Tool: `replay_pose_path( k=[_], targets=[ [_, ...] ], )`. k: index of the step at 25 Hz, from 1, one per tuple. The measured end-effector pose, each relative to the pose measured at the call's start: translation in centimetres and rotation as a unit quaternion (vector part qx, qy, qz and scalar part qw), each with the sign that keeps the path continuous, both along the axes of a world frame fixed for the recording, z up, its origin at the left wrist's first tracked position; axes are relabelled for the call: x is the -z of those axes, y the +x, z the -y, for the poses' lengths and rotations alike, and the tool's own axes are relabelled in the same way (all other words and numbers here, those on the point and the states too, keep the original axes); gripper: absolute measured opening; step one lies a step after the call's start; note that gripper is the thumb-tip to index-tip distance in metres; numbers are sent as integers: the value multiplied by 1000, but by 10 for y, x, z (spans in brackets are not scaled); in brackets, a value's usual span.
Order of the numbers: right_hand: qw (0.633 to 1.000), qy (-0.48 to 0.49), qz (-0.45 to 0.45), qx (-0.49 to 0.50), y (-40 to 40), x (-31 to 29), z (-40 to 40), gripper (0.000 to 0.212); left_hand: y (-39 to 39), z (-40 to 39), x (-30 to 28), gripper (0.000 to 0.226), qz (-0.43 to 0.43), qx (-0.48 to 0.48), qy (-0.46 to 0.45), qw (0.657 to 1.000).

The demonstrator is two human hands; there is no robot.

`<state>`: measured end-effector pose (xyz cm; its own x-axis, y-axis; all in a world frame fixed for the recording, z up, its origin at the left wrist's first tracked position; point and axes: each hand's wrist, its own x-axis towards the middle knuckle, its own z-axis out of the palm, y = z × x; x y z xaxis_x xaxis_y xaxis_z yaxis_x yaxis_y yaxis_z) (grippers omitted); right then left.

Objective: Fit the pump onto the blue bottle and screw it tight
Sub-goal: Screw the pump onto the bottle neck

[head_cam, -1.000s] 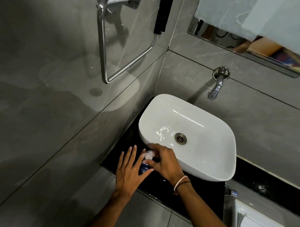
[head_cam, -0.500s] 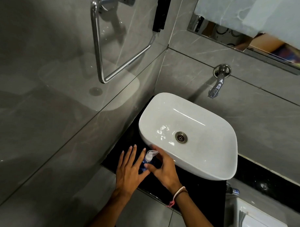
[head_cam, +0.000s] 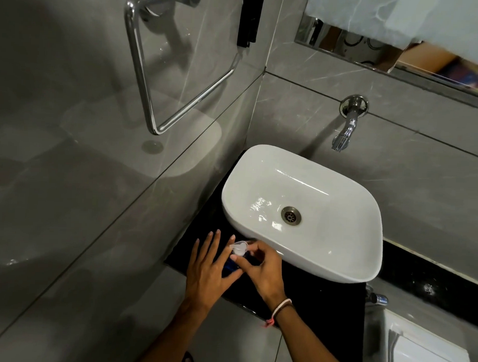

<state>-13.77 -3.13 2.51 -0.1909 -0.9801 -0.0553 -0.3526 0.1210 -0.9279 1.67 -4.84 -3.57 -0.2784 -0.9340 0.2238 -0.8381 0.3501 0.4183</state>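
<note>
A small blue bottle (head_cam: 231,264) stands on the black counter (head_cam: 320,305) just in front of the white sink, mostly hidden between my hands. A clear white pump (head_cam: 238,247) sits on its top, nozzle pointing left. My left hand (head_cam: 209,269) presses its palm and thumb against the bottle's left side, fingers stretched out straight. My right hand (head_cam: 262,265) curls over from the right, with its fingertips pinched on the pump's collar.
The white basin (head_cam: 338,254) with a metal drain fills the counter behind the bottle. A chrome tap (head_cam: 346,127) juts from the back wall. A chrome towel rail (head_cam: 144,77) hangs on the left wall. A white appliance (head_cam: 427,352) sits bottom right.
The pump nozzle has swung from pointing right to pointing left as my right hand's fingers turned around it. My left hand has stayed against the bottle.
</note>
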Motion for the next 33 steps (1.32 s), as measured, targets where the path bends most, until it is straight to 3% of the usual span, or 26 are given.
replay_pose_path(
  k=[4,7,9,12,16,17,20,22,25,27,30,33],
  targets=[
    [999,-9,-12,-39,1,-2,1,44,-1,0,0,72,6,1,-4,1000],
    [1000,-11,-5,-27,-1,-1,3,28,-5,-1,1,73,13,-2,-12,1000],
    [1000,-7,-7,-3,0,1,5,34,-6,-2,4,76,10,0,-20,1000],
    [999,-23,-15,-43,-2,2,1,43,-7,-2,5,80,10,-4,-24,1000],
    [999,-37,-28,-26,-5,4,2,26,-8,-3,6,74,-6,-14,-36,999],
    [999,-35,-32,-14,-5,3,3,30,-8,-3,7,75,-11,-11,-39,999],
    [995,-41,-53,-68,-8,4,1,50,-10,-2,7,81,-10,-6,-39,999],
    [991,-52,-81,-95,-12,6,-1,45,-11,-1,6,79,-7,-11,-38,999],
    [991,-66,-97,-60,-13,3,1,32,-10,-2,7,75,-2,-13,-35,999],
    [990,-62,-108,-60,-14,-1,4,35,-10,-2,8,74,0,-10,-37,999],
    [973,-67,-162,-150,-19,3,2,44,-11,0,9,74,-4,-10,-32,999],
    [959,-77,-217,-164,-19,5,1,40,-12,-1,12,74,-7,-16,-31,999]
  ],
)
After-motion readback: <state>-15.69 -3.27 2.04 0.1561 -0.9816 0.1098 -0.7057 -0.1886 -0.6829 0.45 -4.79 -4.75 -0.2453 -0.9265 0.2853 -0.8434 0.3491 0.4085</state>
